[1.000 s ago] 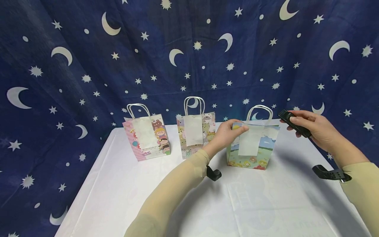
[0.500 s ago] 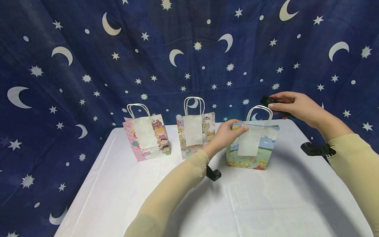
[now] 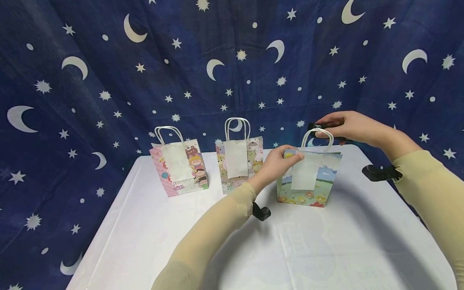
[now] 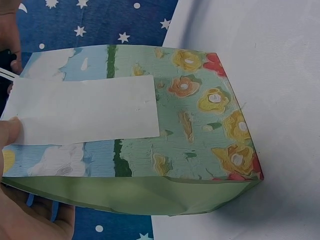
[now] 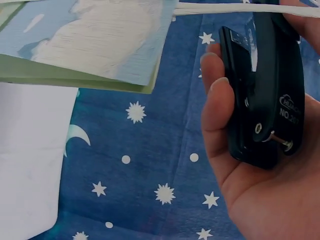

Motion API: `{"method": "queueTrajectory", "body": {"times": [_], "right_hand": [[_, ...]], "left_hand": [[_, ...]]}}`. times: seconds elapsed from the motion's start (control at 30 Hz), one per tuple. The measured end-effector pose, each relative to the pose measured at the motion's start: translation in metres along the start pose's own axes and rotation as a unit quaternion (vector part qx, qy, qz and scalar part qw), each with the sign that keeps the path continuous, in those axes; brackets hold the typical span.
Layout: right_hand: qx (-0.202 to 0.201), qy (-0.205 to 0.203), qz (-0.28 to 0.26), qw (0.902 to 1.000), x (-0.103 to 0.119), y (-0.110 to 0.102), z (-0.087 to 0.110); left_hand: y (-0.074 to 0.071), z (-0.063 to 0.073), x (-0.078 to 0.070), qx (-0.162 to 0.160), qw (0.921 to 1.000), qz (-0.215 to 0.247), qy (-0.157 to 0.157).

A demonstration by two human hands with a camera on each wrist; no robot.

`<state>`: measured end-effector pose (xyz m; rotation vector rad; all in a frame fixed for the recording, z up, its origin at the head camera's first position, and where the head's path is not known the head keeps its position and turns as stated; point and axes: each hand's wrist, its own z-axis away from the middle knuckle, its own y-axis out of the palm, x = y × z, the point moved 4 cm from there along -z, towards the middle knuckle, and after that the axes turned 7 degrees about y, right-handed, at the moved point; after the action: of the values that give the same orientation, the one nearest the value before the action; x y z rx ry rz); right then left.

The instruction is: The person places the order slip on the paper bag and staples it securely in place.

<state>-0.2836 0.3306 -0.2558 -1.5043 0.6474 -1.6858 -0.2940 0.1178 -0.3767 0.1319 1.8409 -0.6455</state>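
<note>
A paper gift bag (image 3: 328,181) printed with sky, grass and flowers stands at the right on the table. My left hand (image 3: 277,164) pinches its upper left edge, thumb in front by a white paper slip (image 4: 90,110) and fingers behind. The slip lies flat against the bag's front, below the white handles (image 3: 303,141). My right hand (image 3: 357,128) grips a black stapler (image 5: 281,85) above the bag's right top corner. In the head view the stapler's front end overlaps the handles, and one handle strand crosses it in the right wrist view. Its jaws stand apart.
Two more paper bags stand to the left: a pink cartoon bag (image 3: 201,171) and a narrower animal-print bag (image 3: 255,155), each with a white slip on its front. A white cloth covers the table (image 3: 326,249). A dark blue moon-and-star curtain (image 3: 232,48) hangs close behind.
My right hand has moved the stapler leftward and up, from right of the flower bag to its handles. The left hand and the three bags have stayed in place.
</note>
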Motion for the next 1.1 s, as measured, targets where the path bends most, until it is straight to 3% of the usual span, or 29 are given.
{"method": "queueTrajectory", "body": {"times": [0.33, 0.67, 1.1], "right_hand": [[0.061, -0.013, 0.035, 0.9974, 0.011, 0.003, 0.000], [0.133, -0.005, 0.081, 0.9877, 0.029, 0.008, -0.002], [0.168, 0.002, 0.132, 0.9769, 0.037, 0.014, -0.005]], "left_hand": [[0.000, -0.002, 0.002, -0.006, 1.0000, 0.000, 0.001], [0.000, -0.002, 0.003, -0.002, 1.0000, 0.001, 0.001], [0.000, -0.001, 0.003, 0.000, 1.0000, 0.007, 0.006]]}}
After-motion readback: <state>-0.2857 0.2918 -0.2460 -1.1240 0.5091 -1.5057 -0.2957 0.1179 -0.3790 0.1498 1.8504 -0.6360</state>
